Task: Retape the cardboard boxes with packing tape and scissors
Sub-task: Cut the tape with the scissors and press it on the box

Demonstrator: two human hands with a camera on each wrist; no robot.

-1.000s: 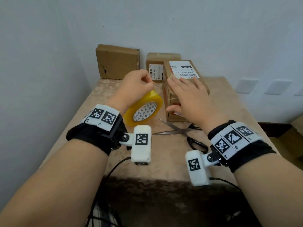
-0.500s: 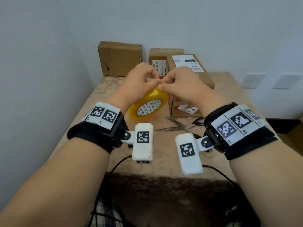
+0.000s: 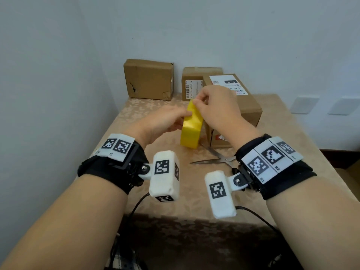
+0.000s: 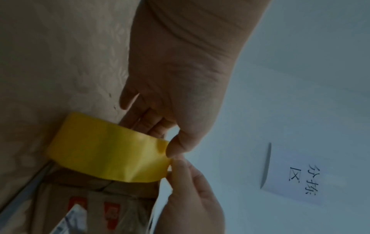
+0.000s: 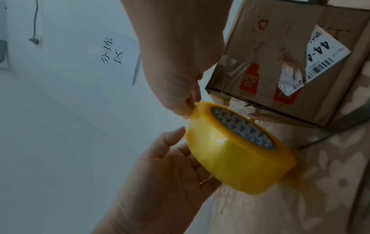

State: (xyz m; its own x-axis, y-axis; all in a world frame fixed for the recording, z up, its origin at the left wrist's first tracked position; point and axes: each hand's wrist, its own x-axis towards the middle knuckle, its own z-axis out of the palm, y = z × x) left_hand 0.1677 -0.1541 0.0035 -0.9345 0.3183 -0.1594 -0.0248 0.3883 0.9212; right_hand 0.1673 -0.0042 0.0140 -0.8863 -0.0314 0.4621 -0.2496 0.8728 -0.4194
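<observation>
Left hand (image 3: 161,121) grasping yellow tape roll (image 3: 191,127) on edge over the table (image 3: 292,137); right hand (image 3: 218,108) pinching its top rim. Nearest box (image 3: 247,106) at 3 o'clock of roll, scissors (image 3: 216,158) at 5 o'clock.

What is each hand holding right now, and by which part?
Both hold the yellow tape roll: left hand grips its side, right hand pinches its top edge. Scissors lie untouched.

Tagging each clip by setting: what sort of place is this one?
Probably a small parcel-sorting corner in a plain room. Labelled cardboard boxes stand on a cloth-covered table against the wall, and a handwritten paper sign is fixed to the wall.
</observation>
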